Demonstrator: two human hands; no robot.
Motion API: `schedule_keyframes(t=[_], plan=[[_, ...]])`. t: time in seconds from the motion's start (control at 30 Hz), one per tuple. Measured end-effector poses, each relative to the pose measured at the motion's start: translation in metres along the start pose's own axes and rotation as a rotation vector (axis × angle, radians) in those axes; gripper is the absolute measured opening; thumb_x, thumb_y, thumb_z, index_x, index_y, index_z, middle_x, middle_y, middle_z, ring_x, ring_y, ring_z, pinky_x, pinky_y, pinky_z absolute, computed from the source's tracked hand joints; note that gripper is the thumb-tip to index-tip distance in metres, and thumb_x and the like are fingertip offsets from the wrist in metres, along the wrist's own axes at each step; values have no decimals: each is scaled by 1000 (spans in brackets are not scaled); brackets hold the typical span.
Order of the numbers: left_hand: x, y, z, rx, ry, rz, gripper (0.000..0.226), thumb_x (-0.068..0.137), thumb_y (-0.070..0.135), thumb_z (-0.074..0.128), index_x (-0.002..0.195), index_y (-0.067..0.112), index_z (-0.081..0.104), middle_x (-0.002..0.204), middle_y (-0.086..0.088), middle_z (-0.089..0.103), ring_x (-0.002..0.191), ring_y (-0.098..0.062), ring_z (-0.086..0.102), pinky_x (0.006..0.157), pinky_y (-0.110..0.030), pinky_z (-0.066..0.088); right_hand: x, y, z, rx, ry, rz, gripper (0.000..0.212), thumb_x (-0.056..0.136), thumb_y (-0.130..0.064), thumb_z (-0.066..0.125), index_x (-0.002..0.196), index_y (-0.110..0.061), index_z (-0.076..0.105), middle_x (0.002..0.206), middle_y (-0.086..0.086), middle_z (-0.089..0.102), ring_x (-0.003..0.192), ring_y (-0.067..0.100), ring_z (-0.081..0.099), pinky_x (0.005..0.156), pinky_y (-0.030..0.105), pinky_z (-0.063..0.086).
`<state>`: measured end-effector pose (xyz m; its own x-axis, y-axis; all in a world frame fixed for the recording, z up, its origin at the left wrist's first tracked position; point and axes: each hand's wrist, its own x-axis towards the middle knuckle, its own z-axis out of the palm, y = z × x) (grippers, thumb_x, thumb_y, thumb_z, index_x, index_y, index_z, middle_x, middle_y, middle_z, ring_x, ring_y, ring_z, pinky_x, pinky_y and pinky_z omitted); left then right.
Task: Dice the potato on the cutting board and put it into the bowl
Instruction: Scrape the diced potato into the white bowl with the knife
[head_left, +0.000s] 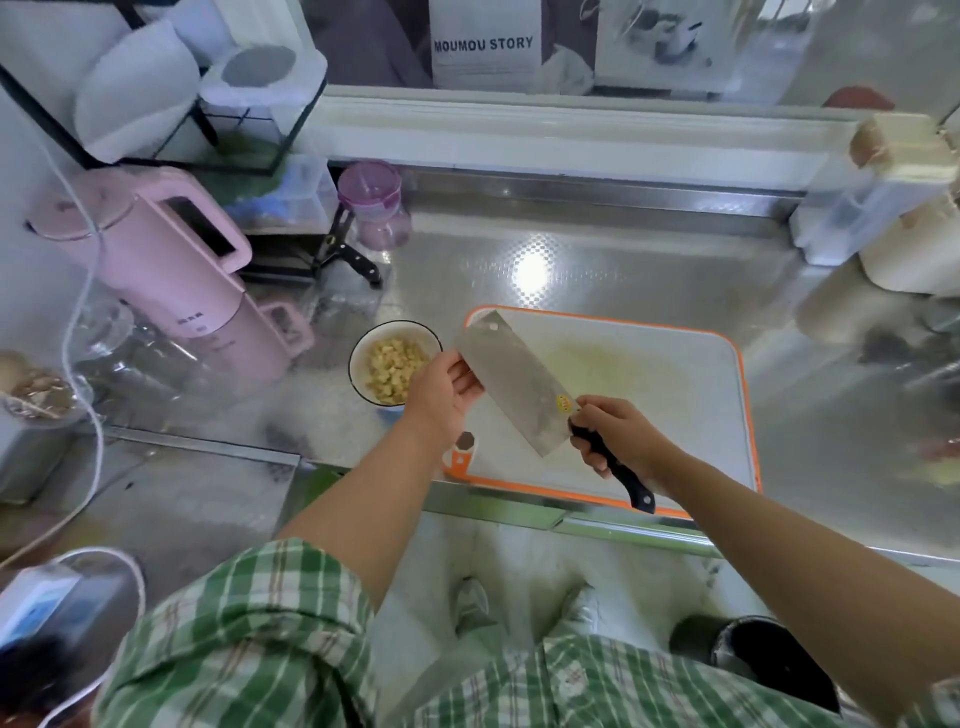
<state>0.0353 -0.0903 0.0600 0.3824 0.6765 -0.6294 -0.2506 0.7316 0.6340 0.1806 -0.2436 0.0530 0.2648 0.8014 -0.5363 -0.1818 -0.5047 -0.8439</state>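
Observation:
A white bowl (363, 347) with a dark rim sits left of the cutting board and holds several pale yellow potato dice (389, 370). The white cutting board (670, 395) with an orange edge lies on the steel counter, with only faint wet smears on it. My right hand (618, 434) grips the black handle of a broad cleaver (511, 382), whose blade points up and left toward the bowl. My left hand (441, 395) is by the bowl's right rim, fingers spread and touching the flat of the blade.
A pink electric kettle (171, 270) stands at the left with glass jars in front. A purple-lidded jar (371, 208) and a black-handled tool (345, 249) lie behind the bowl. White containers (893, 208) stand at the right. The counter's front edge runs just below the board.

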Motion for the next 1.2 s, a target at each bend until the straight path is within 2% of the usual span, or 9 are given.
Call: schedule_keyframes(t=[0.13, 0.23, 0.33, 0.5, 0.6, 0.73, 0.87, 0.97, 1.2], plan=[[2, 8, -13, 71, 19, 40, 22, 96, 2, 51, 115, -3, 60, 98, -12, 66, 86, -19, 64, 78, -28, 57, 5, -2, 14, -15, 3, 22, 21, 94, -3, 41, 74, -7, 47, 58, 8, 43, 41, 18, 34, 42, 25, 27], [4, 12, -19, 217, 131, 82, 27, 94, -10, 46, 119, -11, 56, 97, -15, 63, 82, -23, 63, 85, -32, 52, 8, -4, 23, -5, 40, 30, 20, 93, -3, 41, 75, -8, 47, 58, 7, 43, 41, 18, 34, 40, 23, 28], [13, 16, -34, 443, 270, 200, 20, 90, -9, 54, 108, -8, 64, 84, -12, 66, 78, -26, 64, 84, -31, 55, 11, -5, 29, 15, 83, 31, 18, 93, -4, 41, 76, -7, 45, 59, 8, 43, 41, 18, 35, 40, 23, 28], [20, 31, -51, 1186, 373, 531, 20, 86, 6, 63, 99, 15, 75, 101, -2, 73, 97, -20, 65, 86, -25, 45, 12, -2, 36, 33, 96, 40, 19, 93, -3, 41, 75, -7, 44, 59, 8, 42, 41, 18, 34, 39, 23, 28], [25, 37, -57, 1385, 352, 610, 26, 82, 0, 56, 86, 19, 74, 86, 2, 69, 84, -21, 60, 73, -25, 41, 13, 0, 41, 54, 104, 41, 20, 93, -3, 41, 74, -8, 44, 59, 7, 43, 41, 18, 34, 39, 23, 29], [21, 35, -63, 1664, 311, 638, 29, 76, 0, 52, 63, 25, 46, 65, 3, 38, 64, -17, 33, 54, -26, 26, 15, 1, 44, 75, 115, 53, 21, 93, -4, 41, 72, -9, 44, 59, 7, 43, 41, 18, 34, 38, 23, 29], [18, 32, -62, 1697, 344, 757, 27, 75, 0, 52, 54, 17, 50, 61, 0, 45, 71, -22, 44, 49, -25, 25, 14, 3, 42, 82, 131, 46, 20, 93, -5, 42, 73, -8, 45, 59, 6, 44, 42, 19, 35, 39, 24, 30], [17, 27, -51, 1644, 244, 884, 16, 78, 7, 60, 67, 17, 65, 72, -5, 61, 83, -28, 52, 60, -36, 41, 10, 3, 35, 92, 181, 25, 16, 94, -6, 42, 79, -7, 47, 59, 6, 45, 43, 19, 36, 40, 25, 31], [16, -29, 2, 1763, -145, 891, 17, 86, 13, 55, 95, 16, 69, 92, -7, 65, 95, -26, 52, 79, -38, 45, -18, 19, -21, 132, 532, -34, 17, 95, -6, 44, 79, -5, 48, 62, 10, 47, 44, 20, 40, 40, 26, 33]])
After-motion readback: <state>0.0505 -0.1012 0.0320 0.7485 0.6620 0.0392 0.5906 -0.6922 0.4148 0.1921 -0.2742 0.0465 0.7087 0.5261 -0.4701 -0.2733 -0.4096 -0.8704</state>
